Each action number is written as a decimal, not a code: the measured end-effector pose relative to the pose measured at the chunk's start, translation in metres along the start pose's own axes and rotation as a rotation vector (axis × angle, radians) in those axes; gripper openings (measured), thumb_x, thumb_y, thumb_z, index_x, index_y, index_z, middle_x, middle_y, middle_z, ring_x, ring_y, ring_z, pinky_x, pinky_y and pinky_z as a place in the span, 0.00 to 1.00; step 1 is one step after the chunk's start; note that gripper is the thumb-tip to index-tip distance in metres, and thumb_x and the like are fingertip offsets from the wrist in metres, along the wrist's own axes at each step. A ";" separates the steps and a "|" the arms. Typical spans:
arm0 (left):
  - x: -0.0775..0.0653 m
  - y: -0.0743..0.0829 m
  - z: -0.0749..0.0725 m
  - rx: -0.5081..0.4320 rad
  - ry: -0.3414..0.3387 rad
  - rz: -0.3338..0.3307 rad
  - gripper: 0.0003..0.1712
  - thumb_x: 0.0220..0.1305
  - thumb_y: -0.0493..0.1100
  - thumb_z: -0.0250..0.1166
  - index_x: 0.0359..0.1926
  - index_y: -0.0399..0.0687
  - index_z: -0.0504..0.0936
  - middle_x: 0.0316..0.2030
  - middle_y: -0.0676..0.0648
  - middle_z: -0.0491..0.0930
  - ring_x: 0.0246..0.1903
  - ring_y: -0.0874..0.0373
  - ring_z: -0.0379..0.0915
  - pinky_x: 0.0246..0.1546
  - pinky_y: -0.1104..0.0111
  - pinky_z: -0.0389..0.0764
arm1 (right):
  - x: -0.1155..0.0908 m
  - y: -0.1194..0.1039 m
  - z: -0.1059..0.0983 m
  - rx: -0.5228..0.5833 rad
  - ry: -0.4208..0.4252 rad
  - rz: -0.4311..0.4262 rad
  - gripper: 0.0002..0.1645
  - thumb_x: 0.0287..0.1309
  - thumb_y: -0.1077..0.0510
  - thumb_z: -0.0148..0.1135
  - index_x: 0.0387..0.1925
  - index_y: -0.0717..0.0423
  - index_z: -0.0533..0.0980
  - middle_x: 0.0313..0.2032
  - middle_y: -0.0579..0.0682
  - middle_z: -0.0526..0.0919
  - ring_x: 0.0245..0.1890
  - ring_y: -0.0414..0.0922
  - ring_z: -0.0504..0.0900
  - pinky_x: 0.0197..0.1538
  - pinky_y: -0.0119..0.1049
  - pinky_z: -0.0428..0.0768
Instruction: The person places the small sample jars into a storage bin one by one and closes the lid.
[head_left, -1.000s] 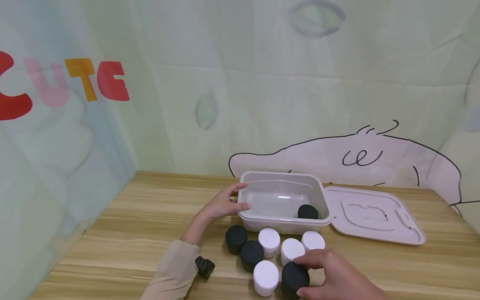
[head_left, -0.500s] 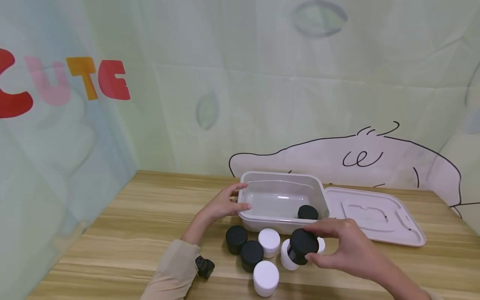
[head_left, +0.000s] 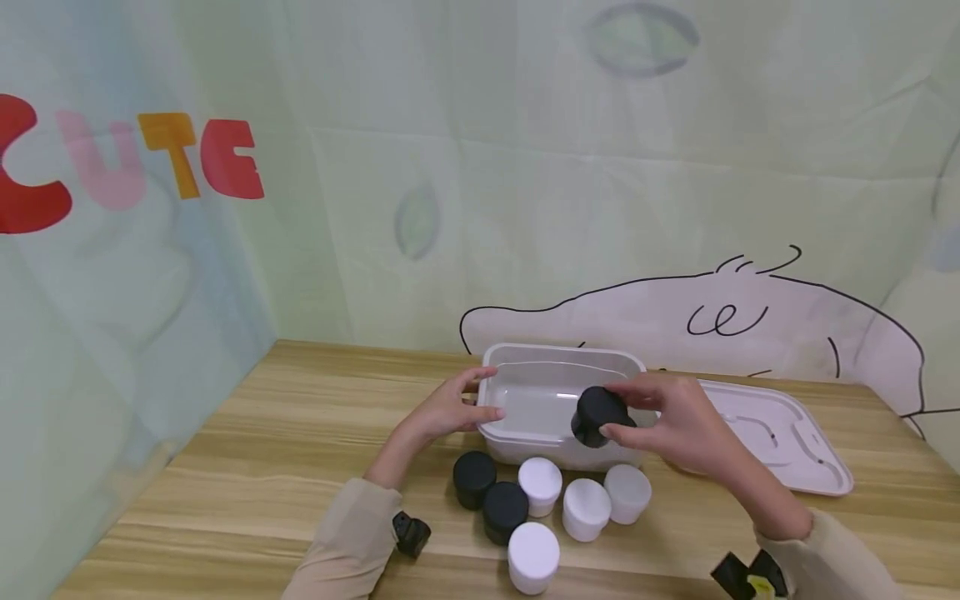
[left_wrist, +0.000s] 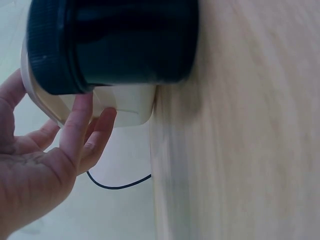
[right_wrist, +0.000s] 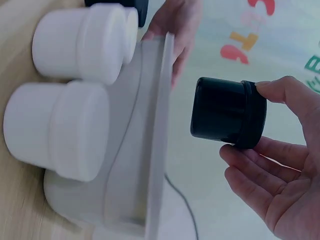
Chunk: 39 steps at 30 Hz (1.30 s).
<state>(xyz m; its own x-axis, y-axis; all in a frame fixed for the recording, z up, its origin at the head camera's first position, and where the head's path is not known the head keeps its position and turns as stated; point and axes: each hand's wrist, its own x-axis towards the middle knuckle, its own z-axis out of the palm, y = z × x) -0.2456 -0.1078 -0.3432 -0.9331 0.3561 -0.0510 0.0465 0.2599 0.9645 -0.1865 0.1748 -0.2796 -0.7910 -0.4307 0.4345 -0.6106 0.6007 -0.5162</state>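
A black screw-lid jar hangs above the front right of a pale grey plastic box. My right hand pinches it by the lid, thumb on one side and fingers on the other, as the right wrist view shows of the jar. At the box's left end, my left hand holds the rim, thumb over the edge. Two black jars, one nearer the box and one beside it, stand on the table. The black jar inside the box is mostly hidden behind my right hand.
Several white jars, including a front one and a right one, stand before the box on the wooden table. The box's lid lies flat at the right, partly behind my right forearm. A printed cloth hangs behind.
My right hand has lifted the black jar from the front of the group and carried it forward, past the white jars, to above the box. The left hand stays on the rim.
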 end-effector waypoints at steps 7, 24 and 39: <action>0.001 -0.001 0.001 0.006 0.002 0.004 0.37 0.54 0.36 0.65 0.64 0.39 0.60 0.57 0.30 0.63 0.47 0.45 0.71 0.37 0.62 0.79 | 0.018 0.023 0.009 0.004 -0.024 0.083 0.24 0.41 0.59 0.71 0.42 0.68 0.78 0.37 0.59 0.83 0.36 0.50 0.82 0.40 0.41 0.80; 0.001 -0.001 0.000 0.011 0.003 0.005 0.38 0.54 0.36 0.65 0.64 0.39 0.60 0.57 0.29 0.62 0.47 0.45 0.71 0.37 0.61 0.79 | 0.034 0.061 0.041 -0.086 -0.192 0.019 0.20 0.41 0.56 0.71 0.37 0.65 0.81 0.29 0.49 0.84 0.27 0.38 0.78 0.31 0.33 0.75; 0.001 0.000 0.001 0.012 0.014 -0.006 0.38 0.54 0.37 0.65 0.65 0.40 0.60 0.58 0.29 0.62 0.50 0.41 0.70 0.39 0.60 0.79 | 0.040 0.065 0.044 -0.127 -0.332 -0.046 0.21 0.40 0.57 0.72 0.36 0.67 0.81 0.32 0.55 0.85 0.34 0.44 0.82 0.37 0.37 0.79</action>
<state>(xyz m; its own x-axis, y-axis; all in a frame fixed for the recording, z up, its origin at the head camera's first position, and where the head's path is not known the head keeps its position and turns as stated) -0.2462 -0.1066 -0.3434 -0.9383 0.3419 -0.0530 0.0450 0.2725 0.9611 -0.2595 0.1669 -0.3281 -0.7454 -0.6416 0.1811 -0.6523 0.6457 -0.3970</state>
